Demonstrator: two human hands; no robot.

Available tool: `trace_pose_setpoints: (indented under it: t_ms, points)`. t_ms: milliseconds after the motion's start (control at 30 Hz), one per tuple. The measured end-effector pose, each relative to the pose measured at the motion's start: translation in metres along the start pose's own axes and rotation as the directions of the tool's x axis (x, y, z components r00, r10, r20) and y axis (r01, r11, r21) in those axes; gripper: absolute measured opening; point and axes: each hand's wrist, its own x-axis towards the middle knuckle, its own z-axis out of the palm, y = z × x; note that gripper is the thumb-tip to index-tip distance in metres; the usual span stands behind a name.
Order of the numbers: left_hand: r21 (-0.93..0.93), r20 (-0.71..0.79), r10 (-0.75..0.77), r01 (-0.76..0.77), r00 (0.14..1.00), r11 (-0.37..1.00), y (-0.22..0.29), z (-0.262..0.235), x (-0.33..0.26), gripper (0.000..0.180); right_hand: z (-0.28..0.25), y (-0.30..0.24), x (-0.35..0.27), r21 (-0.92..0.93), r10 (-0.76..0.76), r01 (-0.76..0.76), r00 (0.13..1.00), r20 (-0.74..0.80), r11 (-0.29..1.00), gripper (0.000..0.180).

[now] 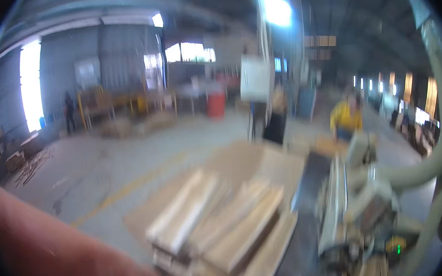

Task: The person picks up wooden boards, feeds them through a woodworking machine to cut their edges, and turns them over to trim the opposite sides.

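Note:
A large, blurred stretch of bare skin fills the lower left, very close to the camera. It seems to be part of my left hand or arm point(63, 251); its fingers cannot be made out, nor anything in them. Beside it is a stack of pale wooden boards point(240, 236), several lying side by side on top. To the right of the boards stands a woodworking machine point(367, 214) with a thick, light-coloured hose point(418, 173). A short wooden piece point(375, 270) shows at the machine's near end. My right hand is out of the picture.
Past the machine, a person in a yellow top point(346, 116) bends forward. A pale box point(256, 78) hangs on a post beyond the boards. Farther back stand a red drum point(216, 106) and workbenches. Brown sheet material point(233, 160) lies behind the stack. Everything is smeared by motion.

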Motion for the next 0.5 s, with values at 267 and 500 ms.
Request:
trace_pose_setpoints:
  t_ms: [267, 500]
  points:
    - [0.293, -0.103, 0.117, -0.082, 0.988, 0.953, 0.013, -0.059, 0.158, 0.064, 0.139, 0.193, -0.101, -0.275, 0.276, -0.211, 0.935, 0.223, 0.938, 0.028]
    - [0.395, 0.23, 0.202, -0.282, 0.952, 0.874, 0.027, -0.04, 0.17, 0.061, 0.098, 0.057, -0.007, -0.406, 0.55, -0.372, 0.601, 0.58, 0.835, 0.028]
